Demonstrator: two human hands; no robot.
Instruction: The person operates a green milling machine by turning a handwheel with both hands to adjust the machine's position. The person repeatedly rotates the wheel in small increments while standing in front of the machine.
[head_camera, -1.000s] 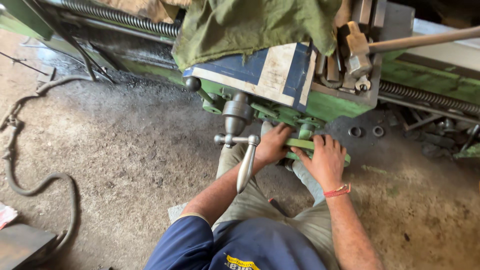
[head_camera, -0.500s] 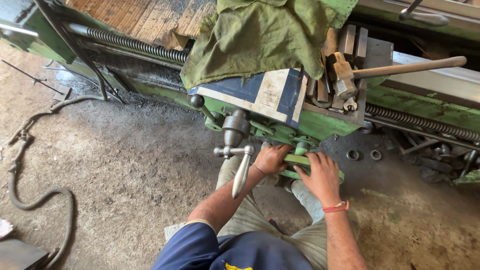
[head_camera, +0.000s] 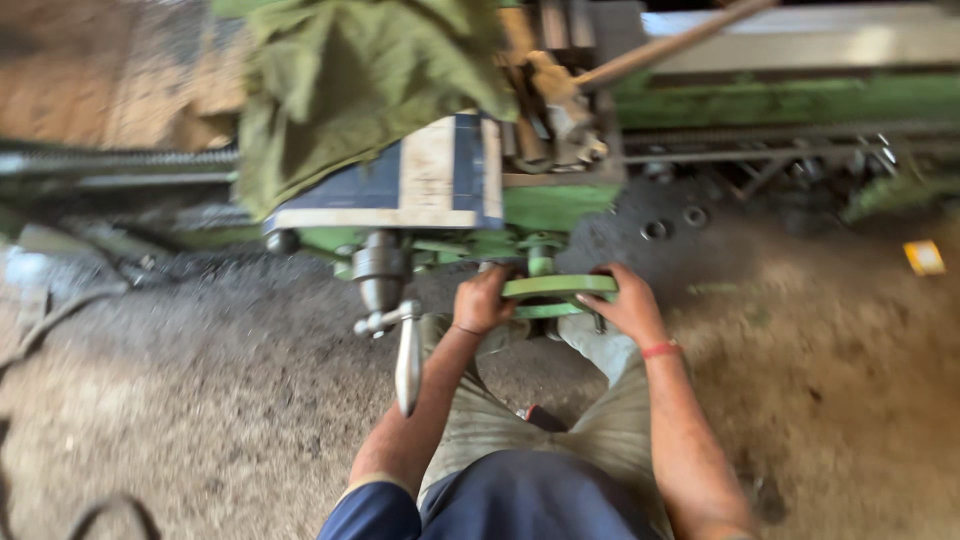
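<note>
Head view, frame motion-blurred. Both hands on the green handwheel (head_camera: 558, 290) at the front of a green lathe carriage (head_camera: 555, 208).

Left hand (head_camera: 484, 300): grip closed on the wheel's left rim, fingers curled over the edge. Right hand (head_camera: 627, 303): grip closed on the right rim, fingers wrapped over the top; red wristband (head_camera: 660, 349) at the wrist. The handwheel lies nearly edge-on to the camera, just below the carriage apron and directly above the person's knees.

Left of the left hand, a steel lever handle (head_camera: 407, 356) hangs down from a grey hub (head_camera: 379, 270), near but not touching the hand. An olive cloth (head_camera: 350, 90) is draped over the carriage top. A long wooden handle (head_camera: 670, 45) sticks out to the upper right. Floor (head_camera: 200, 420): dark, gritty dirt.
</note>
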